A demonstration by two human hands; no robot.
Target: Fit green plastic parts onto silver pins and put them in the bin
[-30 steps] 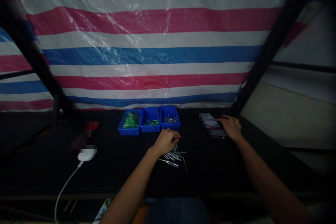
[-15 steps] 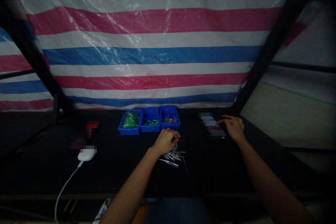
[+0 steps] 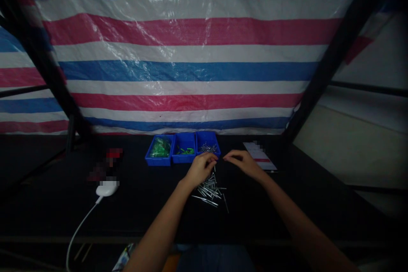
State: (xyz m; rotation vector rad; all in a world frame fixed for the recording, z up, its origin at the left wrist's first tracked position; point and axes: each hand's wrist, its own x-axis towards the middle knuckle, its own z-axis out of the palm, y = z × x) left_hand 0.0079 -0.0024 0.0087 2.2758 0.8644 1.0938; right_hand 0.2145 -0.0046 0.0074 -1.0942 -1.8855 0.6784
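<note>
- Striped plastic sheeting (image 3: 191,53) in blue, white and red hangs behind a black tabletop (image 3: 134,210), whose far edge runs along the foot of the sheeting.
- Slanting dark posts, a left one (image 3: 47,70) and a right one (image 3: 321,72), frame the work area at either side.
- Three blue bins stand side by side near the far edge: the left bin (image 3: 158,162) holds green material in clear wrap, the middle bin (image 3: 183,159) small green pieces, the right bin (image 3: 217,146) small metal parts.
- Loose metal pins (image 3: 208,189) lie in a heap in front of the right bin, with tabletop between them and the near edge.
- The left hand (image 3: 199,169) is at the heap's far end, fingers curled narrow; I cannot tell whether they grip a pin.
- The right hand (image 3: 247,165) hovers just to the right, thumb and fingers drawn close and aimed at the left; whether they hold anything is unclear. A gap separates the two hands.
- A flat, pale panel (image 3: 259,157), partly blurred out, lies beyond the right hand, with tabletop reaching past it towards the right edge.
- Well apart on the left sit a white device (image 3: 106,189) with a cable and a pixelated red item (image 3: 114,153).
</note>
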